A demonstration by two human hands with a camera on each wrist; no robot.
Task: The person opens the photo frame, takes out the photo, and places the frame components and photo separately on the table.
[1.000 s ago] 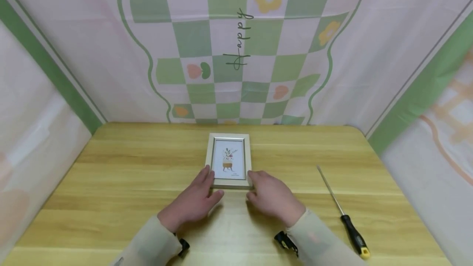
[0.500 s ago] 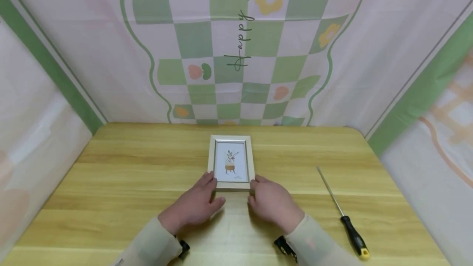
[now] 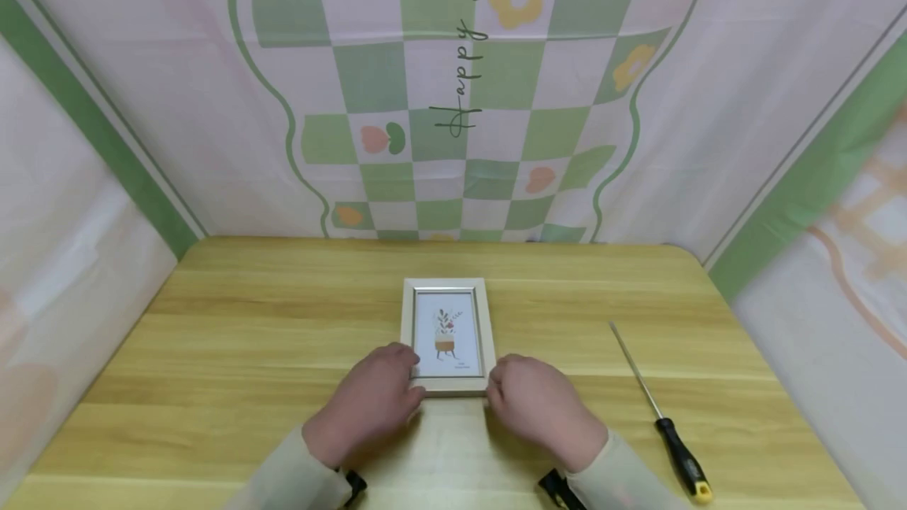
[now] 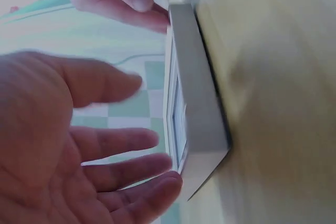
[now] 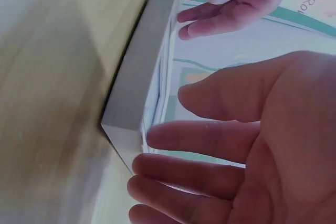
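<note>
A picture frame [image 3: 449,387] with a pale border lies flat on the table, its print of a potted plant facing up. My left hand [image 3: 372,396] is at its near left corner. In the left wrist view the fingers [image 4: 139,192] are extended, tips right at the frame's side, the thumb held apart. At the near right corner is my right hand [image 3: 542,408]. The right wrist view shows its fingers [image 5: 189,177] reaching to the frame's edge [image 5: 139,72], with the thumb off it. Neither hand wraps round the frame.
A screwdriver [image 3: 680,455] with a black and yellow handle lies to the right, its shaft pointing away. Behind the wooden table [image 3: 248,321] hangs a green-and-white checked curtain [image 3: 439,101], with more cloth at both sides.
The picture frame has slid along the table toward me and slightly right. Both hands have moved with it, staying at its near corners. The screwdriver lies almost as before.
</note>
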